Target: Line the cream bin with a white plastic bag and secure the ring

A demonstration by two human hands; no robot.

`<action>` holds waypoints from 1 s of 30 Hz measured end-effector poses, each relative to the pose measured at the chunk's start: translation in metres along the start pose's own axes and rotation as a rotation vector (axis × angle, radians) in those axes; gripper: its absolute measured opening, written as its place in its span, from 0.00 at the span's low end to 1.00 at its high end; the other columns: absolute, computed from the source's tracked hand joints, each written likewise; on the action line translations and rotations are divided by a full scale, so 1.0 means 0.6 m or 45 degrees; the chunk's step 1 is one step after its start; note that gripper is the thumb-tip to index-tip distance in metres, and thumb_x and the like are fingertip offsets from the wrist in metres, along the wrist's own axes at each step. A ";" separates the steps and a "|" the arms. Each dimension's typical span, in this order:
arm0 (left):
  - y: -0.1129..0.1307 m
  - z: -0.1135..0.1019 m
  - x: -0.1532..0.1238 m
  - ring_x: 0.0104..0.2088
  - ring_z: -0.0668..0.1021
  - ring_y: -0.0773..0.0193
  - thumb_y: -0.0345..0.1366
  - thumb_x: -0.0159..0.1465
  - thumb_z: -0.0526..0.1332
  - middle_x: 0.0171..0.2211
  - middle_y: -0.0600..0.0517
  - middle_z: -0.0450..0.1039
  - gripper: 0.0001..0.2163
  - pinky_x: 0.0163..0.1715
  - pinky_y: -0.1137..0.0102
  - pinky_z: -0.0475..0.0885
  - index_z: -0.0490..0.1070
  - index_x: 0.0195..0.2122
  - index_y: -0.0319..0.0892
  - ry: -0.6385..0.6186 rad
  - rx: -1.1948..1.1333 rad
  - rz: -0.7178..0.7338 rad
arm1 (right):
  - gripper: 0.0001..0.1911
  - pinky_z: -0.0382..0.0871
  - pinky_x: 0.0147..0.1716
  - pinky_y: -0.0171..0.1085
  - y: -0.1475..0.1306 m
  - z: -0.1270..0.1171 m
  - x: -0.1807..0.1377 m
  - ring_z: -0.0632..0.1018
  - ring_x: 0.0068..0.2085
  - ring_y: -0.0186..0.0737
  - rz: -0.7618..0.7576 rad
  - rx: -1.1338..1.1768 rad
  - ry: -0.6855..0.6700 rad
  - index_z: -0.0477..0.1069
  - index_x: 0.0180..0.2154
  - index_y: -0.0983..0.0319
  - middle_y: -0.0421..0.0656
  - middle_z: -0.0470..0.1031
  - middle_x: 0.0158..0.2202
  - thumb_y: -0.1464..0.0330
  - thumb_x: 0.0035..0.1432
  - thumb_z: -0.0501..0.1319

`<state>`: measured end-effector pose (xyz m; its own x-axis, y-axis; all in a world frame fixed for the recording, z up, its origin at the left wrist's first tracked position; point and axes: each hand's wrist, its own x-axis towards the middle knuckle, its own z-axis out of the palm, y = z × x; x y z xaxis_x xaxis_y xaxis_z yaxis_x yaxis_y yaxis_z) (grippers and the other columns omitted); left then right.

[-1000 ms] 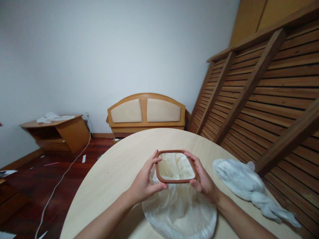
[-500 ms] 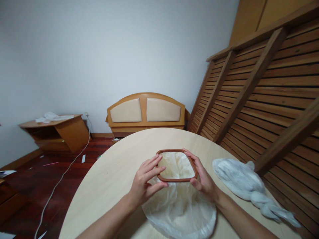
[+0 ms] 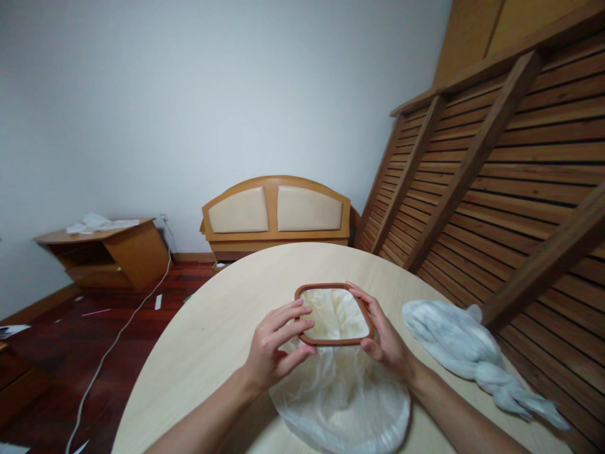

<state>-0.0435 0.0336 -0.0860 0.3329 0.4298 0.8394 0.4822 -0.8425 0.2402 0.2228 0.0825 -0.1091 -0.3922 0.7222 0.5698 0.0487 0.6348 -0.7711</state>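
Note:
A brown rounded-square rim ring (image 3: 331, 342) sits over a thin white plastic bag (image 3: 347, 403). Inside the ring the bag lines a pale cream hollow; below, its loose skirt spreads toward me over the table. What stands under the bag is hidden. At the ring's left side is my left hand (image 3: 278, 340), fingers spread across the edge and thumb at the front left corner. My right hand (image 3: 385, 337) grips the right side, with its thumb at the front corner and fingers behind.
A bundle of knotted white plastic bags (image 3: 454, 337) lies to the right on the round pale table (image 3: 198, 359). Wooden slatted panels (image 3: 472, 189) lean close on the right. Behind stands a headboard (image 3: 276, 211); at left are a low cabinet (image 3: 127, 255) and a cable (image 3: 113, 350).
The fingers of my left hand have shifted slightly down along the ring's left edge. My right hand, the ring and the bag look almost unmoved.

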 end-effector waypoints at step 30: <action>0.001 0.006 -0.002 0.50 0.75 0.50 0.58 0.62 0.61 0.51 0.40 0.69 0.30 0.40 0.60 0.76 0.61 0.59 0.45 0.138 -0.021 -0.269 | 0.40 0.52 0.68 0.61 -0.003 -0.015 0.003 0.56 0.71 0.60 -0.052 -0.172 -0.055 0.60 0.61 0.51 0.52 0.56 0.70 0.36 0.55 0.58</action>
<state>-0.0410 0.0337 -0.0885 0.1364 0.5606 0.8168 0.5184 -0.7430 0.4234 0.2306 0.0852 -0.1043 -0.4351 0.6843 0.5851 0.1538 0.6968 -0.7006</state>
